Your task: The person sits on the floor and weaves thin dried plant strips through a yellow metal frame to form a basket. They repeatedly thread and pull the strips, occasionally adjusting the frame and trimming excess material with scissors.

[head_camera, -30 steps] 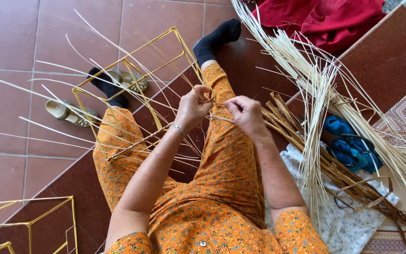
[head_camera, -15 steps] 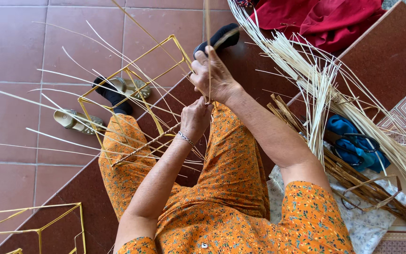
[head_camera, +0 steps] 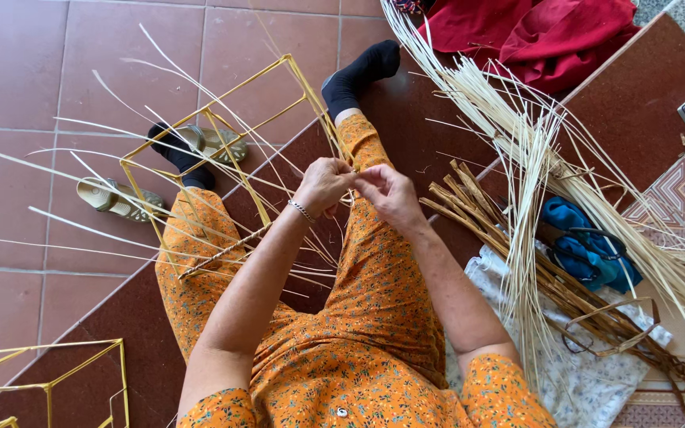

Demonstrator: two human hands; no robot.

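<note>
Hands meet above the knees: the left hand [head_camera: 323, 185] and the right hand [head_camera: 388, 192] touch at the fingertips, both pinching thin pale cane strips [head_camera: 200, 210] where these cross the edge of a yellow wire box frame [head_camera: 223, 150]. That frame leans over the person's left leg, and the loose strips fan out leftward over the red floor tiles [head_camera: 33, 71]. A silver bracelet [head_camera: 301, 210] circles the left wrist. Two beige sandals [head_camera: 116, 198] lie beside the frame. To the right rests a long bundle of pale split cane [head_camera: 517, 135], with darker brown sticks [head_camera: 509, 238], a blue cloth bag [head_camera: 588, 246] and red fabric [head_camera: 541, 32] near it.
</note>
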